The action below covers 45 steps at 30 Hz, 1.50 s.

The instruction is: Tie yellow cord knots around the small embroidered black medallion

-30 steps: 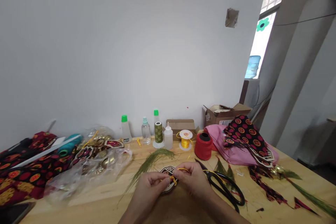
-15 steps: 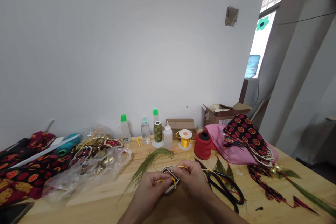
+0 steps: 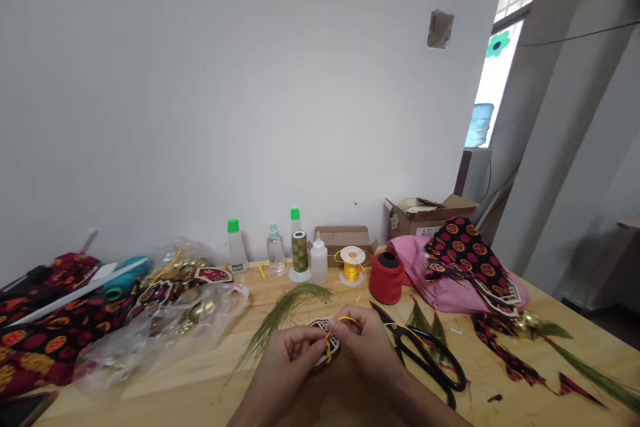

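Between my hands is a dark patterned piece with a pale edge, partly covered by my fingers. A yellow cord runs across its face. My left hand is closed, thumb and forefinger pinching at the cord on the piece's left side. From the right, my right hand pinches the yellow cord near the top of the piece; a loop of it arches over the fingers and trails right over the black scissors. Behind the hands lies a bunch of green threads.
Bottles, an olive thread spool, a yellow cord spool and a red thread cone line the wall. Plastic bags of gold bells and patterned cloth lie left. Pink cloth, tassels and a cardboard box are on the right.
The view has shifted very slightly. My left hand has moved a little, and the yellow cord on the patterned piece now hangs straighter. Both hands keep their pinch.
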Each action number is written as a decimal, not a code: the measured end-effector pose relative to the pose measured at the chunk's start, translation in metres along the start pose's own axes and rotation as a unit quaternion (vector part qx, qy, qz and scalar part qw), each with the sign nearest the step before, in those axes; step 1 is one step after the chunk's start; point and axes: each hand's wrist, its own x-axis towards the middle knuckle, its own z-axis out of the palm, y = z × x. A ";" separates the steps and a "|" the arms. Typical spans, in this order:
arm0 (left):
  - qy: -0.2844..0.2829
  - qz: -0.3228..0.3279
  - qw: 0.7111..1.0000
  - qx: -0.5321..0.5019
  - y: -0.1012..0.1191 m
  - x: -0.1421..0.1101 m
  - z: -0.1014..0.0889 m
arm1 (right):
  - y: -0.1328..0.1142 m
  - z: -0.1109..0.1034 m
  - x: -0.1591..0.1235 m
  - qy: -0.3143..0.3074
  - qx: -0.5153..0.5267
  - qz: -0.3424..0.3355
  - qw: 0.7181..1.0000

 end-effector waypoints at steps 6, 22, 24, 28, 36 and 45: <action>0.001 0.003 0.998 0.061 0.009 -0.003 0.005 | -0.005 0.003 -0.004 -0.011 0.022 0.004 1.000; -0.057 -0.038 0.994 -0.088 0.002 -0.002 0.002 | -0.002 -0.005 0.000 0.009 -0.009 0.025 1.000; -0.051 -0.045 0.994 -0.083 0.002 -0.001 0.002 | -0.003 -0.005 -0.001 0.011 -0.020 0.027 0.999; -0.006 -0.075 0.997 -0.031 -0.001 0.001 0.001 | -0.002 -0.004 -0.001 0.009 -0.030 0.023 0.999; 0.003 -0.077 0.997 0.022 0.002 -0.001 0.002 | 0.000 -0.006 -0.001 0.028 -0.106 -0.008 0.994; 0.002 -0.073 0.997 0.002 -0.010 0.006 -0.008 | 0.011 -0.013 0.005 0.025 -0.122 0.015 0.992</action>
